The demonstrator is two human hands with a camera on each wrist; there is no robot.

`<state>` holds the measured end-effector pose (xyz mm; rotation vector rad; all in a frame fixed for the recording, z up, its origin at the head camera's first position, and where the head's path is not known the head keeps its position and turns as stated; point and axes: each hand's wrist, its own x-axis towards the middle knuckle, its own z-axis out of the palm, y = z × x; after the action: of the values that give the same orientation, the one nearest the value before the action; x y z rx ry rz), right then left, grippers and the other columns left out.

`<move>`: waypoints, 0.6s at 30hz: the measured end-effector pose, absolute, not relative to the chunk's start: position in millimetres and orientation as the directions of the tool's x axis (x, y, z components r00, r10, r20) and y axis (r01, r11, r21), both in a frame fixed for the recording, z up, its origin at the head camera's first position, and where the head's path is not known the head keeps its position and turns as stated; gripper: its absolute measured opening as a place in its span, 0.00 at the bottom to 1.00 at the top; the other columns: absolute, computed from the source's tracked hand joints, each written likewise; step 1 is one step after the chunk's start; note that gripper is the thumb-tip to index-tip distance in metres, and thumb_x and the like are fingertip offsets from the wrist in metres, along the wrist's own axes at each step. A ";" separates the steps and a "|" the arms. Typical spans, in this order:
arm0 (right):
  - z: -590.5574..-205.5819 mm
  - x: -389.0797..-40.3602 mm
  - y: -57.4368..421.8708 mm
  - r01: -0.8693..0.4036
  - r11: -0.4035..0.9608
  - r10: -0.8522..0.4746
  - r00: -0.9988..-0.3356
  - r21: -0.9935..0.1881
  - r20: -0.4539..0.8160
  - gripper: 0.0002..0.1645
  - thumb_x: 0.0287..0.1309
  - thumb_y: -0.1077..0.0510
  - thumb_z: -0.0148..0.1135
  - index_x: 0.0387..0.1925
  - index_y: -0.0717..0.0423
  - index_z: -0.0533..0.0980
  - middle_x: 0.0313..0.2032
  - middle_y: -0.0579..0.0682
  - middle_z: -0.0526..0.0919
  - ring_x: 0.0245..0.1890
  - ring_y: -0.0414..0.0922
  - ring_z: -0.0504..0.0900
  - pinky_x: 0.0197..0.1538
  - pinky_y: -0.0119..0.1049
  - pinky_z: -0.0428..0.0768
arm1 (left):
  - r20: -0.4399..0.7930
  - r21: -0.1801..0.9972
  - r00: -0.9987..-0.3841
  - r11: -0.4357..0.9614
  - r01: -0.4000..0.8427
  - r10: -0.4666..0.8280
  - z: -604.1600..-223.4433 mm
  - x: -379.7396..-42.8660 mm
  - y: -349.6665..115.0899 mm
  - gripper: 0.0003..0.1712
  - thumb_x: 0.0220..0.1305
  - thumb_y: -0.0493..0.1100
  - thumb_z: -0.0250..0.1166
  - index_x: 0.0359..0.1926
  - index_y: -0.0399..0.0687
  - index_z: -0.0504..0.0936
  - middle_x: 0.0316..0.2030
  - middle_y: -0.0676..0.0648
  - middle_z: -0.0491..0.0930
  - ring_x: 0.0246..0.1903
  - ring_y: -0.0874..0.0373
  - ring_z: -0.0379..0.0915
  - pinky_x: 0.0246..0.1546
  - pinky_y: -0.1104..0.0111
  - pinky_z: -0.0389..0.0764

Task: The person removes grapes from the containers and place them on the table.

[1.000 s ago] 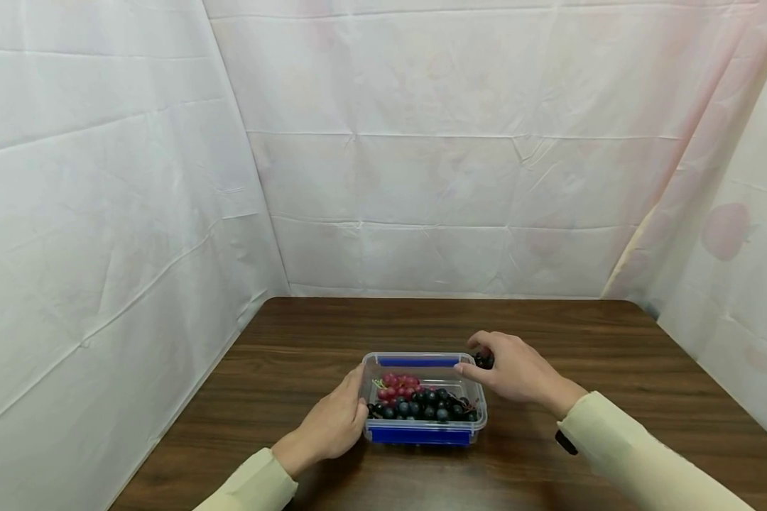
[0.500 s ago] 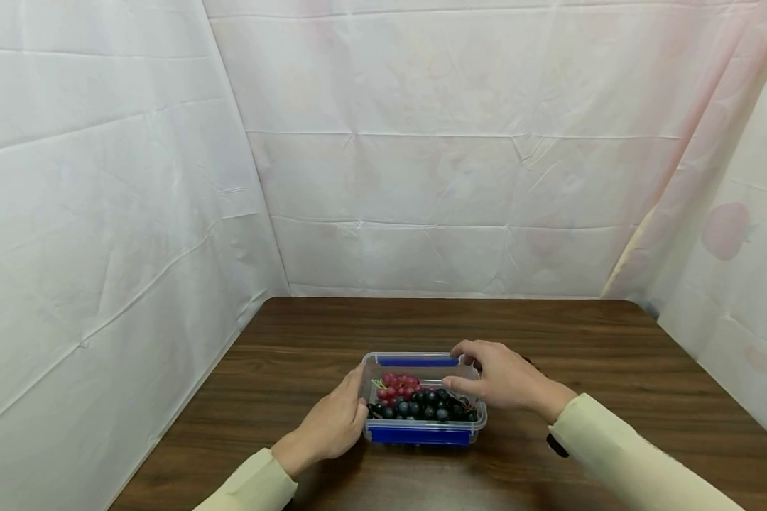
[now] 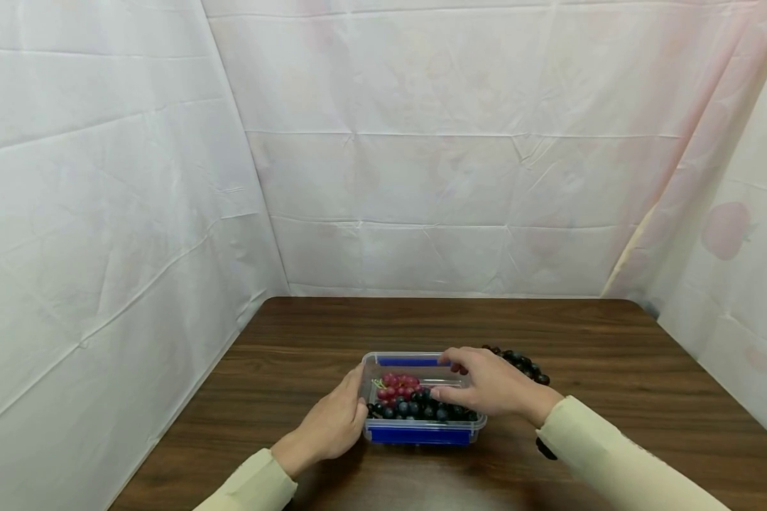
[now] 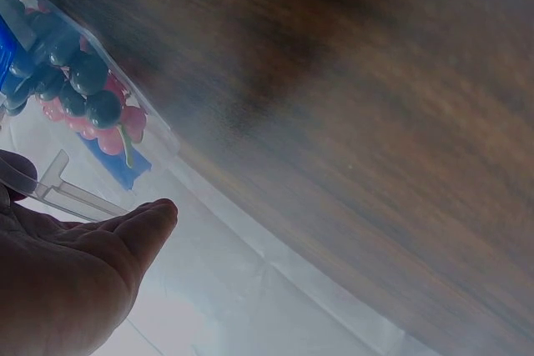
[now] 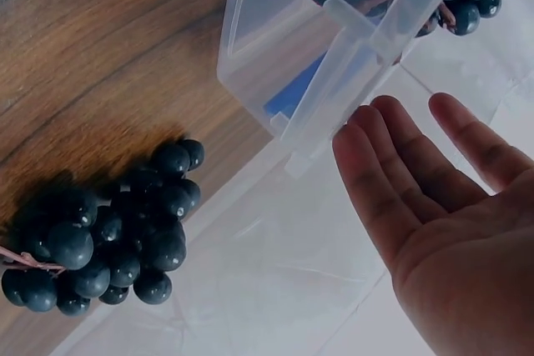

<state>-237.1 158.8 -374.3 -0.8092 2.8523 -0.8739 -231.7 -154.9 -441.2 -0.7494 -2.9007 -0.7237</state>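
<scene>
A clear plastic food container [image 3: 373, 368] with blue clips stands on the table. Inside, a bunch of red grapes [image 3: 395, 387] lies towards the back left, with dark grapes [image 3: 415, 408] along the front. My left hand [image 3: 332, 422] rests against the container's left wall, its fingers straight. Over the container's right side is my right hand [image 3: 495, 383], its fingers spread and slightly bent. The right wrist view shows nothing in that hand's palm [image 5: 467, 264]. Behind it, another bunch of dark grapes [image 3: 524, 365] lies on the table, with its stem [image 5: 29, 261] showing in the right wrist view.
The brown wood-grain table [image 3: 332, 323] has rounded far corners. White sheets [image 3: 422, 177] hang behind it and along both sides.
My right hand has moved left from beside the container to over its right side. The dark bunch on the table now shows more fully behind it. My left hand has stayed put.
</scene>
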 end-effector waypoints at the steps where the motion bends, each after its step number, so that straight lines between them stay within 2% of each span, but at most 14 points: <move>1: -374.6 -237.4 157.7 -0.469 0.700 -0.503 -0.859 -0.539 0.096 0.36 0.62 0.29 0.63 0.62 0.44 0.77 0.55 0.47 0.82 0.55 0.50 0.81 0.52 0.51 0.81 | 0.171 0.428 -0.880 0.771 0.472 0.443 -441.1 -231.5 -155.0 0.38 0.77 0.41 0.47 0.81 0.35 0.45 0.78 0.36 0.54 0.73 0.45 0.59 0.70 0.49 0.67; 6: -377.2 -238.4 153.4 -0.484 0.685 -0.537 -0.841 -0.544 0.070 0.35 0.63 0.31 0.64 0.63 0.45 0.76 0.57 0.51 0.82 0.56 0.51 0.81 0.54 0.54 0.81 | 0.175 0.429 -0.877 0.767 0.477 0.447 -440.8 -231.3 -155.3 0.38 0.77 0.41 0.47 0.81 0.35 0.46 0.77 0.36 0.55 0.73 0.45 0.59 0.69 0.49 0.67; 14: -381.2 -237.6 147.1 -0.512 0.694 -0.574 -0.818 -0.507 0.040 0.38 0.61 0.27 0.62 0.64 0.44 0.76 0.60 0.47 0.80 0.57 0.47 0.79 0.55 0.51 0.81 | 0.198 0.420 -0.870 0.763 0.492 0.451 -439.5 -229.4 -154.6 0.37 0.77 0.40 0.47 0.80 0.32 0.47 0.76 0.33 0.56 0.72 0.43 0.60 0.68 0.48 0.68; 18: -382.7 -237.2 142.4 -0.505 0.719 -0.567 -0.823 -0.478 0.016 0.39 0.61 0.28 0.63 0.64 0.46 0.76 0.59 0.48 0.81 0.55 0.46 0.79 0.54 0.52 0.80 | 0.196 0.413 -0.871 0.768 0.490 0.450 -438.6 -229.8 -153.7 0.37 0.77 0.39 0.47 0.80 0.32 0.47 0.77 0.33 0.56 0.73 0.43 0.59 0.69 0.48 0.67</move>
<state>-237.2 142.4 -382.7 -0.8740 2.7888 -0.7173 -229.8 -153.7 -438.6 -0.7652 -2.8726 -0.7081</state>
